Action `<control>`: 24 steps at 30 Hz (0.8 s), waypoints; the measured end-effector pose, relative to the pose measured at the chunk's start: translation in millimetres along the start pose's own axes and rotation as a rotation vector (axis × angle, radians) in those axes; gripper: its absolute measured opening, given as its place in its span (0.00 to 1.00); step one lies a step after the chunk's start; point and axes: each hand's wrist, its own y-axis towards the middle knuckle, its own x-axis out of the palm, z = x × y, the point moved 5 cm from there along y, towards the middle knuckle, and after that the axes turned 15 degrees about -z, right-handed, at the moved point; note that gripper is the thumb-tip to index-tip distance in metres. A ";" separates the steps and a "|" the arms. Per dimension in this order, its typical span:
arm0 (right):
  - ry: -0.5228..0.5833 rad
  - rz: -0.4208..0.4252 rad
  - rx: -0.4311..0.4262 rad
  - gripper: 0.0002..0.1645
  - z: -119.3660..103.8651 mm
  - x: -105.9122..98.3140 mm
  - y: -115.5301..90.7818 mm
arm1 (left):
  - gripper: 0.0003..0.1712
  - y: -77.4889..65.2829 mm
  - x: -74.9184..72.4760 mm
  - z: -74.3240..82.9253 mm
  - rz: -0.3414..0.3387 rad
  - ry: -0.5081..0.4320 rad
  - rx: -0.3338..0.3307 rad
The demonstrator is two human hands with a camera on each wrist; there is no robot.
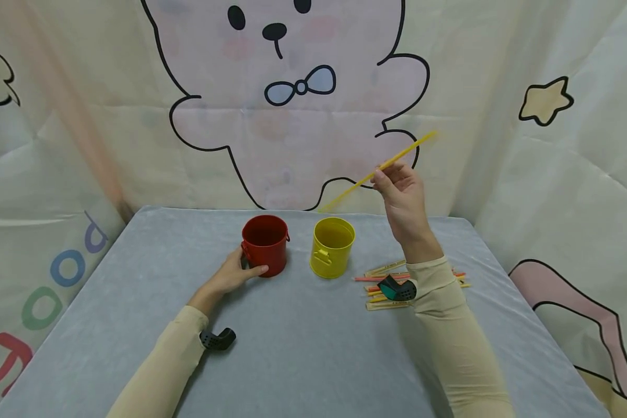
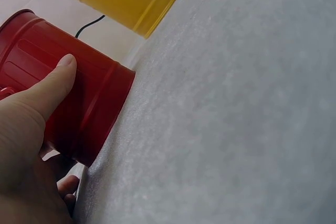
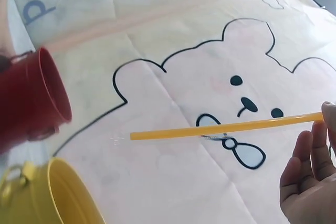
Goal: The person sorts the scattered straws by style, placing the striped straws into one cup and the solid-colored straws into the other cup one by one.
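Observation:
My left hand (image 1: 230, 274) holds a small red metal bucket (image 1: 267, 255) low on its side, thumb across the front and fingers on the far side. The bucket stands upright on the cloth, its handle hanging down. A yellow bucket (image 1: 330, 258) stands upright just right of it. Raised above the table, my right hand (image 1: 404, 200) pinches a thin yellow straw (image 3: 236, 127) between thumb and fingertips. The straw slants in the head view, its lower end over the yellow bucket's far rim. A clear wrapper end seems to extend past its tip in the right wrist view.
Several wrapped straws (image 1: 378, 278), reddish and yellow, lie in a loose pile under my right forearm, which partly hides them. A grey-blue cloth (image 1: 313, 348) covers the table. Behind stands a curtain (image 1: 292, 133) with a bear drawing.

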 end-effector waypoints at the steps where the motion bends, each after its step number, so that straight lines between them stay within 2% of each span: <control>1: 0.006 -0.004 0.008 0.15 0.8 3.7 1.7 | 0.48 -0.1 0.3 0.3 0.002 0.001 0.001; 9: 0.022 -0.069 0.061 0.16 19.2 37.2 13.5 | 0.48 0.7 1.5 0.5 0.012 -0.011 0.006; 17: -0.038 -0.112 0.149 0.07 54.8 64.5 11.6 | 0.49 0.6 0.7 -0.2 0.004 -0.012 -0.005; 24: -0.005 -0.115 0.261 0.12 79.6 79.9 5.0 | 0.50 0.4 0.8 -3.5 0.007 -0.010 -0.033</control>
